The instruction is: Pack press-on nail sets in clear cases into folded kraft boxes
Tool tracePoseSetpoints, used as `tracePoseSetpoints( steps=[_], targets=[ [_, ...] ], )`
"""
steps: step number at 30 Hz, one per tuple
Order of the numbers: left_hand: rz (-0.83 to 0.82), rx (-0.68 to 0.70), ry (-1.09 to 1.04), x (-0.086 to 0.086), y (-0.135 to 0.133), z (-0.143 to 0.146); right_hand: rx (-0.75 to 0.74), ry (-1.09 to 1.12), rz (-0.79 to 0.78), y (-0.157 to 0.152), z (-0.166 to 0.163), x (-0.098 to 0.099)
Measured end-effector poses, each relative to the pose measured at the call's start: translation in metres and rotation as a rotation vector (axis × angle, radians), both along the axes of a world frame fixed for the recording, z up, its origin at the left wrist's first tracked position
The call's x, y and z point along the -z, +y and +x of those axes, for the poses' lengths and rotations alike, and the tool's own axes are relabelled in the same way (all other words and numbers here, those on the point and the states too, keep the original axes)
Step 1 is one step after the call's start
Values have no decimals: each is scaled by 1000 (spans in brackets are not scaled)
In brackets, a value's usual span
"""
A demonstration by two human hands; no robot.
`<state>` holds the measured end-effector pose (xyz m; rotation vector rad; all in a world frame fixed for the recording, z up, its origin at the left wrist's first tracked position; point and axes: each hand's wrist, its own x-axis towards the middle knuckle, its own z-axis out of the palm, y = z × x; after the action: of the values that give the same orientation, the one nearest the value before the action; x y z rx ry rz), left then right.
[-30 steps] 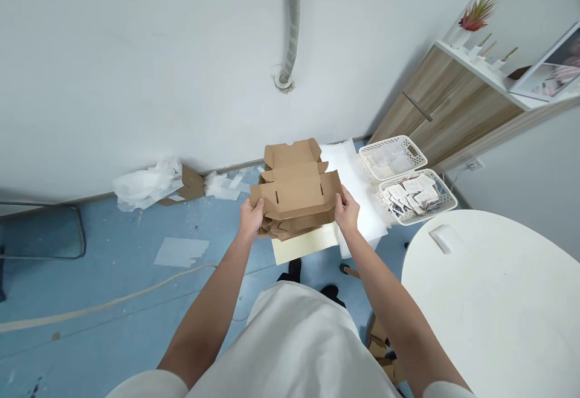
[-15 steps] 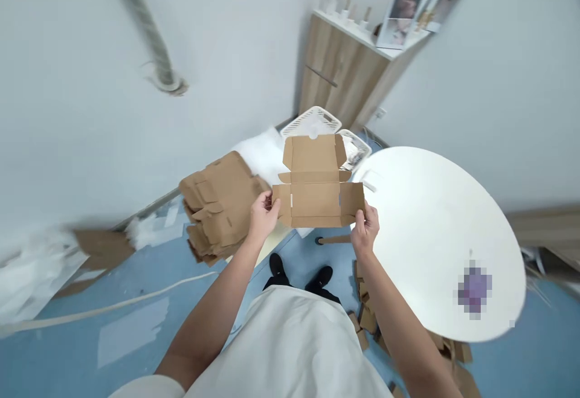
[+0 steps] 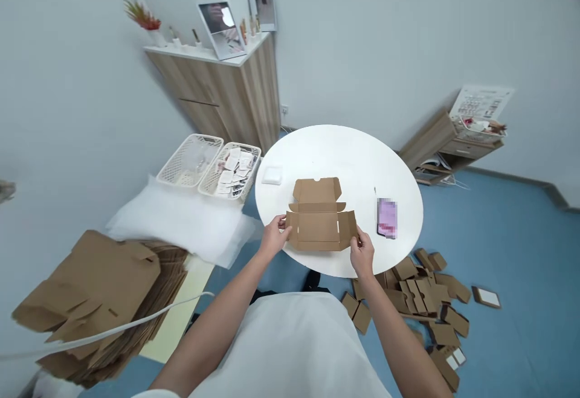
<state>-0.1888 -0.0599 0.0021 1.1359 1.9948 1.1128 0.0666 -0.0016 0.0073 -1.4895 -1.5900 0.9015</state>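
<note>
A flat, unfolded brown cardboard box blank [image 3: 318,217] lies over the near edge of the round white table [image 3: 344,156]. My left hand [image 3: 273,238] pinches its left flap, fingers closed on the card. Its right flap is gripped the same way by my right hand [image 3: 362,254]. The blank's lid part points away from me. To my left a tall stack of the same brown blanks [image 3: 99,301] rests on a low surface.
A white pad [image 3: 272,174] and a blurred purple item [image 3: 387,218] lie on the table. Two white baskets [image 3: 211,165] and white foam sheets [image 3: 181,223] stand at the left. Several folded small boxes [image 3: 430,295] litter the blue floor at the right. A wooden cabinet [image 3: 226,93] stands behind.
I have turned right from the stack, carrying one blank with both hands, and brought it down over the white table. The stack now sits at my left.
</note>
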Motion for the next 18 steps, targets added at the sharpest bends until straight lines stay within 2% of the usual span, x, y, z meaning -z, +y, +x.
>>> tracePoseSetpoints(
  steps=[4,8,14,16,18],
  targets=[
    [-95,-25,-33,20,22,24,-34,42,-94,15,30,21],
    [-192,-26,-4,28,38,36,-74,12,-173,26,40,34],
    [-212,-95,43,29,58,33,-119,-18,-291,34,34,45],
    [-192,-97,114,25,58,30,-125,12,-335,34,31,48],
    [-158,-42,254,21,53,27,-119,29,-362,34,29,50]
  ],
)
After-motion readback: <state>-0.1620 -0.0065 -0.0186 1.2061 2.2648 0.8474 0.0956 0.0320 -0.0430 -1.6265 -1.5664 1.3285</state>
